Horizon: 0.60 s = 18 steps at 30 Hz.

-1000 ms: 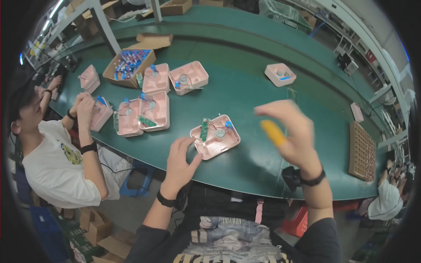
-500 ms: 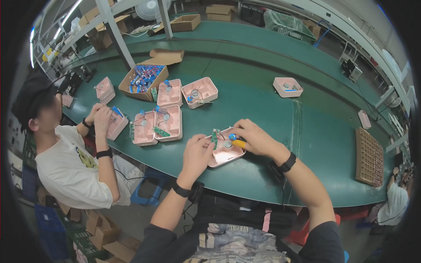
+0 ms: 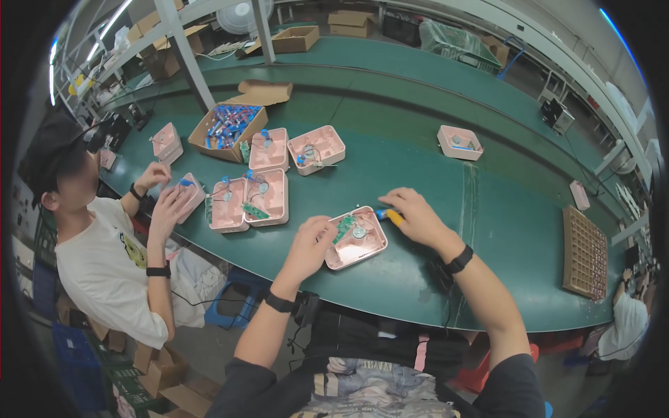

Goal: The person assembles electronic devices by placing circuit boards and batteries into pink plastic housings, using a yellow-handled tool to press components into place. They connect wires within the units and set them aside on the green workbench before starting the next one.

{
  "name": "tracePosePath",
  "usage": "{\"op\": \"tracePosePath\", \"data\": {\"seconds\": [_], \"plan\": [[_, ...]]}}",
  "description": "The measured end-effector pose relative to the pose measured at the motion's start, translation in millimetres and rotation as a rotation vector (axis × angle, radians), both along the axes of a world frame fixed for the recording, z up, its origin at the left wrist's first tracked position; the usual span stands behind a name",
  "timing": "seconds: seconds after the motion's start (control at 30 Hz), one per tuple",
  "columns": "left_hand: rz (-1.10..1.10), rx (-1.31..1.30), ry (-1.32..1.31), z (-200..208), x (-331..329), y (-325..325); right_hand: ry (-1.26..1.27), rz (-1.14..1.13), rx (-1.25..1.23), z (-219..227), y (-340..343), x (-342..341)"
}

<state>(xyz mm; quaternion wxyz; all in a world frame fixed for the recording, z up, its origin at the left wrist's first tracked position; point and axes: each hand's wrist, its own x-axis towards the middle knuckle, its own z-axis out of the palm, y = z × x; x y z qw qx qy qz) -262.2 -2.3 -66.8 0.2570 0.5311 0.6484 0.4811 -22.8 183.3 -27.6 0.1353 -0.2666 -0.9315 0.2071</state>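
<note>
A pink plastic case (image 3: 359,256) lies in front of me with its hollow side up. Inside it are a small green circuit board (image 3: 344,226) and a round, grey-silver disc (image 3: 359,232). My left hand (image 3: 310,244) is closed at the left end of the case, fingers bent over its rim beside the board; part of its grip is hidden. Just off the case's far right corner, my right hand (image 3: 417,217) holds a yellow-handled tool (image 3: 395,217). A blue cylindrical part (image 3: 381,214) shows by its fingertips; whether they grip it too is unclear.
Several similar pink cases (image 3: 267,202) with boards and wires stand to the left, near a carton (image 3: 202,139) of blue parts. A co-worker (image 3: 118,265) handles another case at far left. Another pink case (image 3: 460,143) and a brown gridded tray (image 3: 584,254) are to the right.
My right hand has drawn back to the right with the yellow-handled tool, and the blue part has shifted from inside the case to its edge. The board now lies flatter.
</note>
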Motion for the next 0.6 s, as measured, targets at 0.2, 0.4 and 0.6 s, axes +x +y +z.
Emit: {"op": "tracePosePath", "data": {"seconds": [0.2, 0.4, 0.6], "plan": [[-0.09, 0.01, 0.069, -7.5, -12.8, 14.6, 0.266, 0.352, 0.115, 21.5, -7.3, -15.5], [-0.262, 0.093, 0.07, -8.1, -14.3, 35.0, 0.199, 0.479, 0.209, 21.0, -12.5, -20.9], [-0.217, 0.084, 0.144, -3.5, -6.1, 26.5, 0.231, 0.447, 0.35, 26.0, -25.4, -18.5]]}}
